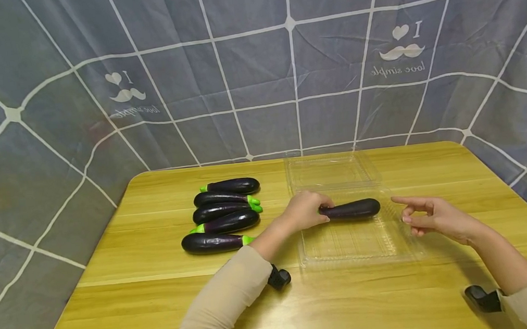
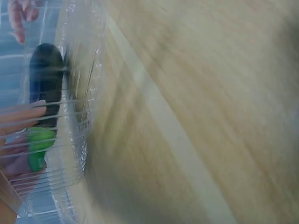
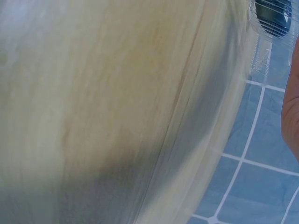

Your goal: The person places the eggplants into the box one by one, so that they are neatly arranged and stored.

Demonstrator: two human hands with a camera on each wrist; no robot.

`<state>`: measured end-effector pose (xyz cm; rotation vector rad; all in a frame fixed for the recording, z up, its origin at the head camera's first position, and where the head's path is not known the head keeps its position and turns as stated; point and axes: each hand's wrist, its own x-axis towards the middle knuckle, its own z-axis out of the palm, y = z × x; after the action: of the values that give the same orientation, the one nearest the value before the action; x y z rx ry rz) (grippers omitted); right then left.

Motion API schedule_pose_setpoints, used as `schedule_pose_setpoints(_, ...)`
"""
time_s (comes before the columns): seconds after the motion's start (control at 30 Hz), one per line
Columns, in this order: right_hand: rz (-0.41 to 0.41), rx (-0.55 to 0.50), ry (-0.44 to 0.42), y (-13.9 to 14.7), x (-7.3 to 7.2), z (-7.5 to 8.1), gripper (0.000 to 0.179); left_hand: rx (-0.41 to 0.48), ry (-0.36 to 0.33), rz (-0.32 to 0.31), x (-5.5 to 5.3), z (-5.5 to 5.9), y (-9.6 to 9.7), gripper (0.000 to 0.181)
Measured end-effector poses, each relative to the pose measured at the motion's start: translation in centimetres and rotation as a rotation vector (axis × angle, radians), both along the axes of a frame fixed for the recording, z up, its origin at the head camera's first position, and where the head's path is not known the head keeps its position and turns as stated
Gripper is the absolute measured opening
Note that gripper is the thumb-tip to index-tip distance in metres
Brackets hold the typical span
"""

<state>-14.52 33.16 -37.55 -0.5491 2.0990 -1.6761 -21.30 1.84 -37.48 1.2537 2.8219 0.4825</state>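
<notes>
An eggplant [image 1: 354,209] lies lengthwise across the clear plastic clamshell box [image 1: 341,249], inside or just above its base; which, I cannot tell. My left hand [image 1: 306,210] grips it round the stem end. Through the box's ribbed wall [image 2: 77,158], the left wrist view shows the green cap [image 2: 39,142] between the fingers. Beside the box's right edge, my right hand [image 1: 438,221] is held with its index finger stretched toward the box and the other fingers loosely bent. Nothing is in it. Only the edge of that hand [image 3: 290,112] shows in the right wrist view.
Several eggplants [image 1: 220,210] with green caps lie in a column on the left of the wooden table [image 1: 162,298]. The box's lid [image 1: 330,170] is folded back behind its base. A grey gridded cloth [image 1: 256,81] hangs around the table's back and sides.
</notes>
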Motion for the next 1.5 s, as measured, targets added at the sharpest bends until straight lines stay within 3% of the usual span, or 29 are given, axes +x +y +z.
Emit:
schedule_pose_setpoints(0.13,0.001,-0.013,-0.008,0.0,0.0,0.0,0.05,-0.031,0.018,0.017,0.2,0.0,0.1,0.031)
schedule_pose_setpoints(0.3,-0.002,-0.011,-0.013,-0.1,0.0,0.0,0.05,-0.008,0.004,0.028,0.2,0.0,0.1,0.032)
schedule_pose_setpoints(0.57,0.005,-0.013,-0.007,0.0,0.0,-0.1,0.05,0.158,-0.041,-0.013,-0.1,-0.1,-0.4,0.031)
schedule_pose_setpoints(0.7,0.002,-0.015,-0.009,0.0,0.0,-0.1,0.05,0.293,-0.142,-0.016,-0.4,0.0,-0.7,0.03)
schedule_pose_setpoints(0.9,-0.006,0.011,-0.011,-0.3,0.0,0.0,0.053,0.535,-0.383,0.013,-0.8,0.4,-1.6,0.033)
schedule_pose_setpoints(1.07,-0.017,0.019,-0.014,-0.4,-0.1,-0.1,0.054,0.65,-0.521,0.052,-0.9,1.0,-2.9,0.038)
schedule_pose_setpoints(1.3,-0.02,0.024,-0.006,-0.4,-0.1,-0.1,0.054,0.744,-0.585,0.071,-0.7,2.3,-5.8,0.039)
schedule_pose_setpoints(1.5,-0.023,0.013,-0.013,-0.3,0.0,-0.1,0.053,0.741,-0.603,0.085,-0.3,3.8,-8.8,0.04)
